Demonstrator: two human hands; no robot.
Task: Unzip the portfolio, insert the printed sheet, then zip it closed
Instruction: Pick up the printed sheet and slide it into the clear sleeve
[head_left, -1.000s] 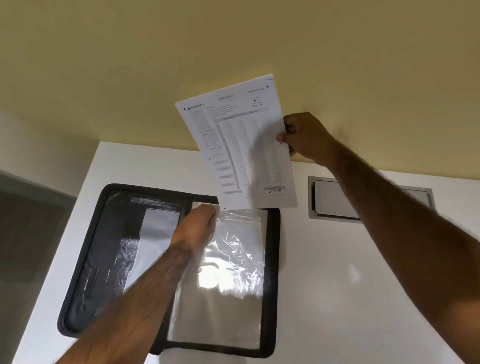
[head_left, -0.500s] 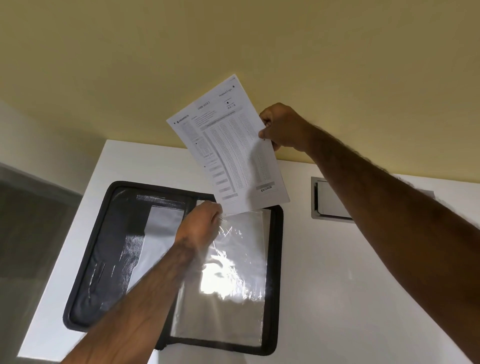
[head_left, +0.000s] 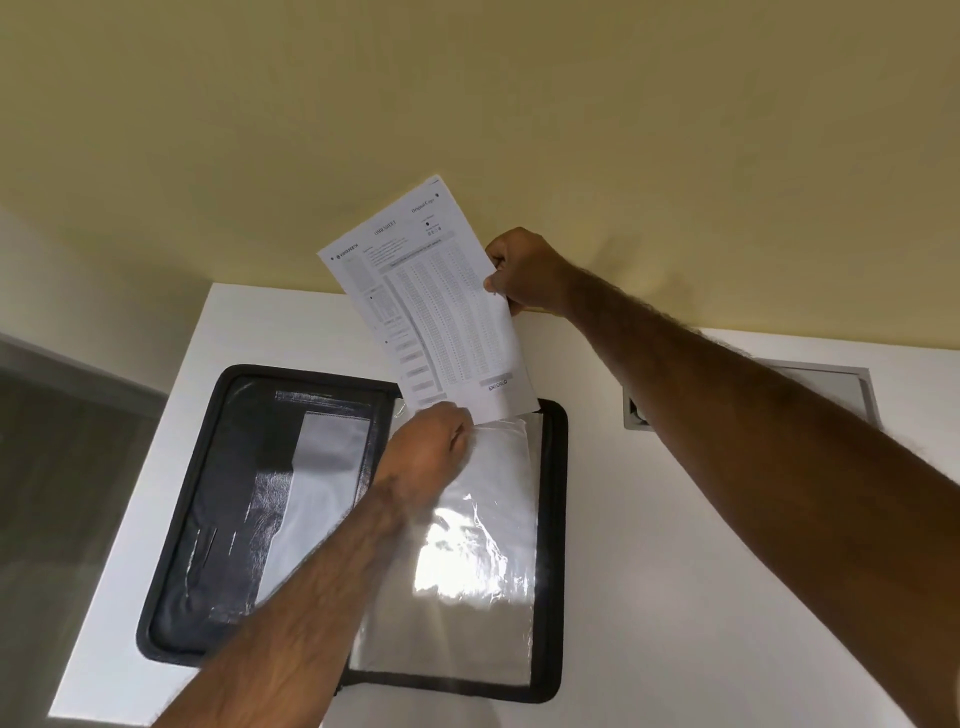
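On the white bench (head_left: 675, 597) the black zip portfolio (head_left: 208, 519) lies unzipped and open, so step one looks done. Its clear sleeve (head_left: 467, 545) is pinched by the left hand (head_left: 431, 447); the right hand (head_left: 524, 275) grips the printed sheet (head_left: 431, 301), lower edge at the sleeve's mouth (insertion just starting, zipping left).

Portfolio (head_left: 555, 571): black, matt cloth edging. Inside it, a clear plastic sleeve (head_left: 467, 561), glossy and wrinkled. Printed sheet (head_left: 431, 306) above sleeve: matt white paper. Table (head_left: 675, 597): smooth white.
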